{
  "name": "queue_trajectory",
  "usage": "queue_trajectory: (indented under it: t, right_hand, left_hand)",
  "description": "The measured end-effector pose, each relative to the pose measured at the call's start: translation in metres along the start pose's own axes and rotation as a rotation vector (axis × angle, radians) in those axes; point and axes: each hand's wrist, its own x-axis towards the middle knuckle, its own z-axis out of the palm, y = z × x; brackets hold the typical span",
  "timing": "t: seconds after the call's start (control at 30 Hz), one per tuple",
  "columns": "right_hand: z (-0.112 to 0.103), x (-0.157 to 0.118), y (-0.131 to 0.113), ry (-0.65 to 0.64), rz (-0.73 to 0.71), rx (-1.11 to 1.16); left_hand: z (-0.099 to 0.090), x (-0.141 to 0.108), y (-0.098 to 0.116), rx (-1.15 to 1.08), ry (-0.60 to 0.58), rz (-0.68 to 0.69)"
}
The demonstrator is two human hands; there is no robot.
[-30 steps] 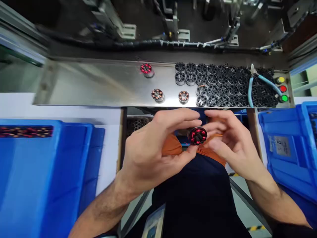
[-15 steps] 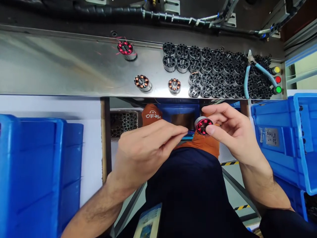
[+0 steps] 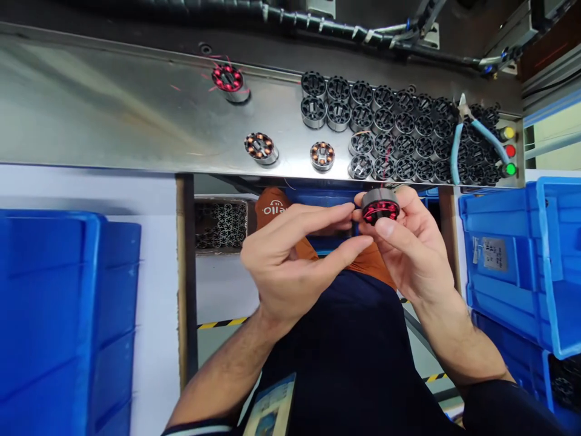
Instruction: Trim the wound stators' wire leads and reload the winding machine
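Steel worktop (image 3: 136, 115): black stators (image 3: 384, 121) packed right, cutters (image 3: 456, 152) atop. Blue bins (image 3: 115, 303) both sides. Right hand (image 3: 422, 257) gripping red-wound stator (image 3: 380, 196); left hand (image 3: 285, 254), fingers parted, near it.

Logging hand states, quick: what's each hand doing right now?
Left hand: open, thumb and forefinger apart beside the red stator; whether it touches cannot be told.
Right hand: closed, holding the red stator.

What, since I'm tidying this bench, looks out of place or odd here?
The pliers lie splayed across the black cores rather than on bare shelf. At the upper left, loose wires stick out of a red core, and what looks like a red scrap lies to its left. Nothing looks clearly damaged.
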Motion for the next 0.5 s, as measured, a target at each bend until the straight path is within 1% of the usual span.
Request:
queue_trajectory:
  t: [0.1,0.2,0.23,0.27,0.3,0.33,0.43,0.5]
  right_hand:
    - [0.001,0.0,0.002,0.016,-0.032,0.005]
    - [0.001,0.0,0.005,0.004,-0.033,0.009]
    - [0.001,-0.001,0.007,0.008,-0.026,0.002]
    - [0.001,-0.001,0.009,0.016,-0.019,-0.006]
    - [0.001,-0.001,0.011,0.022,-0.011,-0.01]
    - [0.001,-0.001,0.012,0.024,-0.001,-0.008]
    - [0.002,0.001,0.016,-0.012,0.04,0.039]
    - [0.002,0.002,0.017,-0.046,0.075,0.082]
  left_hand:
    - [0.009,0.003,0.0,-0.021,0.047,-0.033]
    - [0.01,0.003,-0.004,-0.039,0.095,0.014]
    - [0.01,0.002,-0.005,-0.052,0.097,0.012]
    - [0.009,0.002,-0.007,-0.077,0.089,-0.022]
    - [0.009,0.001,-0.008,-0.126,0.072,-0.092]
    - [0.009,0.0,-0.009,-0.202,0.043,-0.196]
    - [0.011,-0.002,-0.013,-0.542,-0.064,-0.578]
    - [0.016,-0.003,-0.02,-0.736,-0.101,-0.756]
